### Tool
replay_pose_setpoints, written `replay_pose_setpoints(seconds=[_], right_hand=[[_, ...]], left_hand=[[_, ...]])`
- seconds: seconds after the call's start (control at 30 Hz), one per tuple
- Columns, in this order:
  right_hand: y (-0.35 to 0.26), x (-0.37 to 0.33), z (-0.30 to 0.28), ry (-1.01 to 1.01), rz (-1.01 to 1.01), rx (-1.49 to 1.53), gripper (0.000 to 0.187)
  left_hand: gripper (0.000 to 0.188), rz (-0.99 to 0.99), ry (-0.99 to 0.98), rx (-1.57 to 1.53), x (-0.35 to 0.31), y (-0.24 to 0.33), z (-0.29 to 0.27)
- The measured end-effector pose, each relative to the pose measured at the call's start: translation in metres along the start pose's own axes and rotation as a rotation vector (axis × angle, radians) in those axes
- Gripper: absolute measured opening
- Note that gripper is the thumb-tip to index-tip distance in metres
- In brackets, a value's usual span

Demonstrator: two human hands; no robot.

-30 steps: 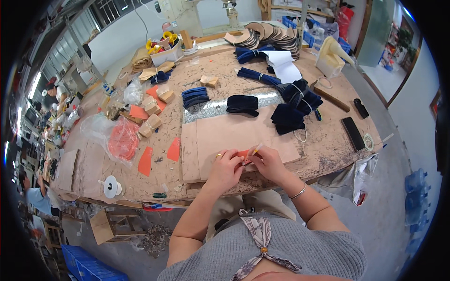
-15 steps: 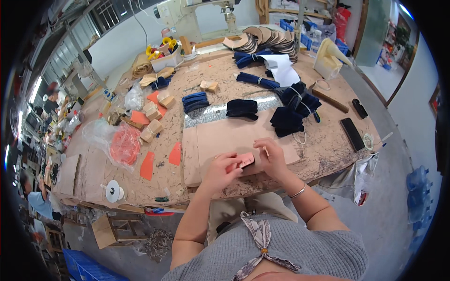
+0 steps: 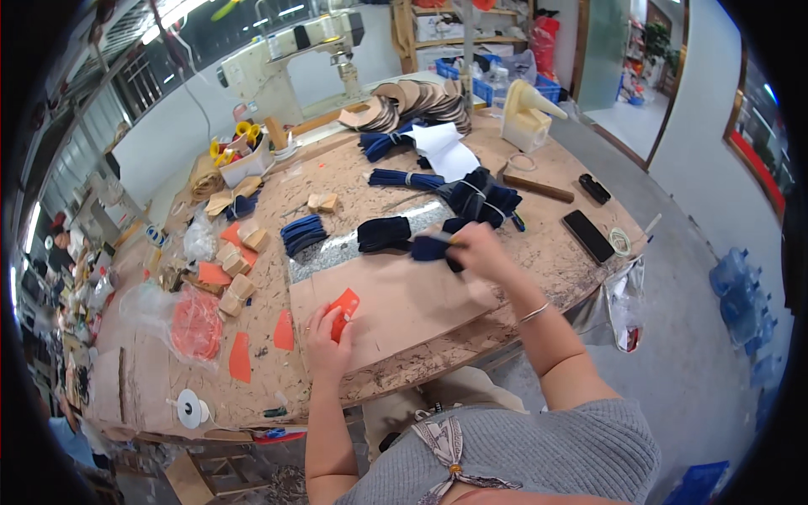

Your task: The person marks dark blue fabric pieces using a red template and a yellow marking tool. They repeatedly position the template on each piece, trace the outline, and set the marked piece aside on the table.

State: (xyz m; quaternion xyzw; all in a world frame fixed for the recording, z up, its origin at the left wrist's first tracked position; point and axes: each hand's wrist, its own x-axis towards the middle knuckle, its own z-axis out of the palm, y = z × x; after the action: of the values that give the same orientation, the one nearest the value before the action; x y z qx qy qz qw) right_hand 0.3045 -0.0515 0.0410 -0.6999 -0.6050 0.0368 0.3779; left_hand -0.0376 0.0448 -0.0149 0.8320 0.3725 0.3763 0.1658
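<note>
My left hand rests near the left edge of a tan board, its fingers closed on an orange template piece. Over the board's far right part, my right hand grips a dark blue fabric piece; something thin and yellowish shows at its fingers, too small to name. Left of that piece sits a stack of dark blue fabric. Farther left lies a lighter blue stack. Behind my right hand is a tied dark fabric bundle, partly hiding other pieces.
Orange flat pieces and small wooden blocks lie at the left, near a white spool. A hammer and a black phone lie at the right. A sewing machine stands at the back.
My hands have moved apart. The left has gone left with the orange piece; the right has reached away and now holds dark blue fabric. The whole view has shifted.
</note>
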Motion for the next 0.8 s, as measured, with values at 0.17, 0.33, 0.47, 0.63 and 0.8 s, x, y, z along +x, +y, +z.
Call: replay_pose_setpoints(seconds=[0.17, 0.33, 0.47, 0.63, 0.8], right_hand=[[0.000, 0.016, -0.010, 0.282, 0.003, -0.318, 0.040], [0.003, 0.080, 0.065, 0.013, -0.201, -0.089, 0.034], [0.015, 0.126, 0.095, -0.223, -0.001, -0.079, 0.055], [0.005, 0.135, 0.086, -0.410, 0.018, -0.201, 0.068], [0.036, 0.117, 0.100, 0.004, -0.202, -0.210, 0.040]], left_hand=[[0.036, 0.019, -0.033, -0.023, 0.007, 0.005, 0.004], [0.037, 0.042, -0.051, 0.003, 0.006, 0.002, 0.006], [0.036, 0.056, -0.041, 0.025, 0.006, -0.001, 0.006], [0.036, 0.041, -0.044, 0.025, 0.007, -0.003, 0.003], [0.036, 0.046, -0.043, 0.000, 0.009, -0.003, 0.006]])
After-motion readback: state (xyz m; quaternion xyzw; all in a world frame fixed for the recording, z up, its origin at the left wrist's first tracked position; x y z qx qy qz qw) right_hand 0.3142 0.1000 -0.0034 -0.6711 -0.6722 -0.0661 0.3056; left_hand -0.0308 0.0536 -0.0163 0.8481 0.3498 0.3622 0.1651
